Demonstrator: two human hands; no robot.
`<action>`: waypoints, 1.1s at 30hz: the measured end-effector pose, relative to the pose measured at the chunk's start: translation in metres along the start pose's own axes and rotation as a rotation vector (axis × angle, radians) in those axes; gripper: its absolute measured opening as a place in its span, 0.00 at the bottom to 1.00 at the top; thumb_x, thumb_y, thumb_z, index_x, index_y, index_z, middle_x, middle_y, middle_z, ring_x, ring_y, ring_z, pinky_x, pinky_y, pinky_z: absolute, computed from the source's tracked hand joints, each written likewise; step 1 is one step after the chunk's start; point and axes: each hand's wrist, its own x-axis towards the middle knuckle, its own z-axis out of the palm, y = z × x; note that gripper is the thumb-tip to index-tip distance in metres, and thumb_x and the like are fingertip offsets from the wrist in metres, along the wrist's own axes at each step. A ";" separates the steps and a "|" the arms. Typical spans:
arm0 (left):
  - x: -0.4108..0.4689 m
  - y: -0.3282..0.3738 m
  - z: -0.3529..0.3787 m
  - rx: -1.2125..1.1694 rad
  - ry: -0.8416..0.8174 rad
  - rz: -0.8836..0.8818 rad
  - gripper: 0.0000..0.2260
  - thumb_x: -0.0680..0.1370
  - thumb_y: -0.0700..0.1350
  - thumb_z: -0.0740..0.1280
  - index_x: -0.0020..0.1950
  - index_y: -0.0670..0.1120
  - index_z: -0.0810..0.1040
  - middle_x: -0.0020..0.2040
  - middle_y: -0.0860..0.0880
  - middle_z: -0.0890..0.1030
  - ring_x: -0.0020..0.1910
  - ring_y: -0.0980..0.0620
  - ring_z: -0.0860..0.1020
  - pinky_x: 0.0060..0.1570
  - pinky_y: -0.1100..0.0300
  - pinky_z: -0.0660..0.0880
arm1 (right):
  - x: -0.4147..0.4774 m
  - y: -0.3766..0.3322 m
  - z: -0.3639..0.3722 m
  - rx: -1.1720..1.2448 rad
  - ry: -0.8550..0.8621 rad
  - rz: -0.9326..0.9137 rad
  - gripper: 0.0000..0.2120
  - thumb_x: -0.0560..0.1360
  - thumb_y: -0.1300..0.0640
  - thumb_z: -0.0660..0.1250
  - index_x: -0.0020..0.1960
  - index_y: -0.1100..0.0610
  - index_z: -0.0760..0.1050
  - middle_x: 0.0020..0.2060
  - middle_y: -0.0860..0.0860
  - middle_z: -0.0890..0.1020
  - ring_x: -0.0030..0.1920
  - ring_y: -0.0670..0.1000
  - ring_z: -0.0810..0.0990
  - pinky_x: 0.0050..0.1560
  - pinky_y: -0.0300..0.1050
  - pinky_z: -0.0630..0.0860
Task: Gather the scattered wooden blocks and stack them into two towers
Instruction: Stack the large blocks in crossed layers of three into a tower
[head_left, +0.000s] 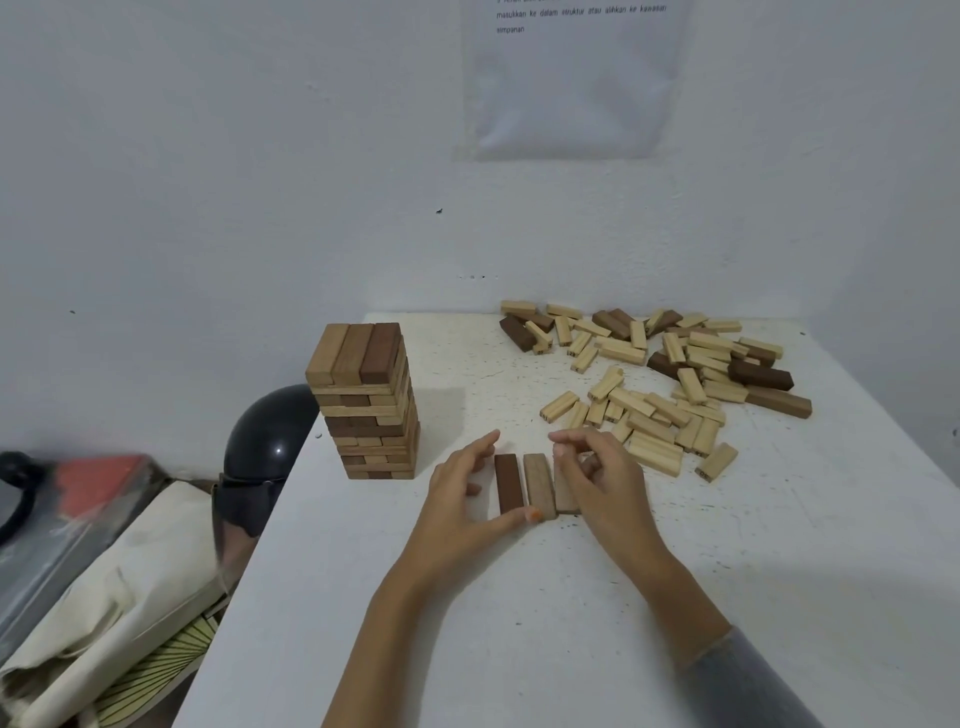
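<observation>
Three wooden blocks (537, 486) are lying side by side, flat on the white table (519, 623), toward its middle. The left hand (467, 499) is resting open beside the dark one, thumb touching the row's near end, gripping nothing. The right hand (597, 475) is lying over the third block, fingers loosely curled; whether it is gripping, I cannot tell. A finished tower (369, 400) is standing at the table's left edge. Loose blocks (670, 384) are lying scattered toward the far right corner. A wall sheet (571, 78) is showing "masukkan ke dalam struktur".
</observation>
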 end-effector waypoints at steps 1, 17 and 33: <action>0.001 -0.001 -0.001 0.007 -0.012 0.010 0.36 0.68 0.49 0.79 0.71 0.62 0.65 0.64 0.63 0.69 0.63 0.68 0.66 0.57 0.72 0.66 | 0.001 0.001 -0.001 -0.021 -0.004 -0.001 0.06 0.78 0.58 0.66 0.52 0.49 0.80 0.44 0.49 0.76 0.36 0.45 0.71 0.41 0.34 0.67; 0.002 -0.003 -0.005 -0.099 -0.033 -0.012 0.26 0.75 0.47 0.72 0.70 0.62 0.68 0.67 0.58 0.72 0.62 0.66 0.70 0.57 0.68 0.68 | 0.008 0.008 -0.028 0.078 -0.389 0.046 0.26 0.72 0.56 0.67 0.68 0.42 0.67 0.58 0.45 0.71 0.53 0.45 0.72 0.47 0.34 0.71; 0.002 -0.008 0.008 0.513 0.060 0.225 0.34 0.71 0.64 0.65 0.75 0.58 0.60 0.70 0.64 0.62 0.69 0.67 0.54 0.62 0.71 0.48 | -0.015 -0.001 -0.013 -0.292 -0.425 -0.085 0.33 0.70 0.48 0.63 0.71 0.31 0.54 0.72 0.40 0.62 0.71 0.47 0.55 0.71 0.47 0.56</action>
